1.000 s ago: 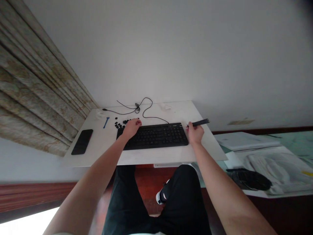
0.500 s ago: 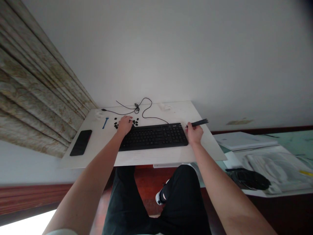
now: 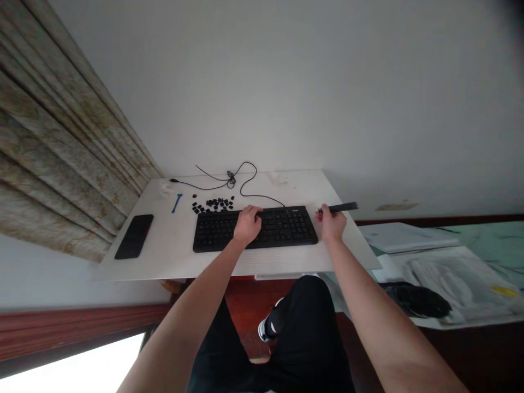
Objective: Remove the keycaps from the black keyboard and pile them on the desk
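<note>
Head view is showing the left hand [image 3: 248, 225] lying over the black rectangular keyboard [image 3: 286, 226] on the white worktop [image 3: 172, 234], covering some middle keys; whether its bent fingers are pinching anything, I cannot tell. Just beyond the keyboard's right end, the right hand [image 3: 333, 224] is gripping a slim dark brush-like tool [image 3: 344, 207], its near part being mostly hidden by the fingers. Small square black keycaps [image 3: 215, 204] are lying behind the keyboard, their markings unreadable.

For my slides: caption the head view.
Left hand over a black keyboard, right hand holding a dark brush-like tool, loose black keycaps on the white table.
</note>
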Demonstrator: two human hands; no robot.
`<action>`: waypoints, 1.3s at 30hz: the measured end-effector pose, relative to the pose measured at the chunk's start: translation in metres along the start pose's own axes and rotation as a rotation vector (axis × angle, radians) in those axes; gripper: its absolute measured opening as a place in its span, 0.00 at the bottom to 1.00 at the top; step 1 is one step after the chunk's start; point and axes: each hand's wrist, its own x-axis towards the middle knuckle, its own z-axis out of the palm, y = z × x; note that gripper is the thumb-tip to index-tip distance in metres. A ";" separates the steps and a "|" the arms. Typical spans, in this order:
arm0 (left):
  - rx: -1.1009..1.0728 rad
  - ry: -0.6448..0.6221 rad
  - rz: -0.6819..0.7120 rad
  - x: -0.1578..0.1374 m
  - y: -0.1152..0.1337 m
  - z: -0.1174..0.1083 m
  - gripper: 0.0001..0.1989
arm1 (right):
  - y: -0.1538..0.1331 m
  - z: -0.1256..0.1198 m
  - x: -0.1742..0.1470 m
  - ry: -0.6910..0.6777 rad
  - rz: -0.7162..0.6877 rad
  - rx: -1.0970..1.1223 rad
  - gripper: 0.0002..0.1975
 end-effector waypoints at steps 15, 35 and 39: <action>-0.074 0.002 -0.055 -0.001 -0.003 -0.002 0.23 | -0.063 0.053 -0.068 -0.598 -0.174 -0.218 0.21; 0.211 -0.103 -0.037 0.000 0.004 -0.004 0.07 | -0.080 0.103 -0.084 -0.831 -0.418 -0.556 0.05; 0.257 -0.125 -0.037 -0.001 0.005 -0.004 0.06 | -0.073 0.095 -0.085 -0.872 -0.388 -0.437 0.04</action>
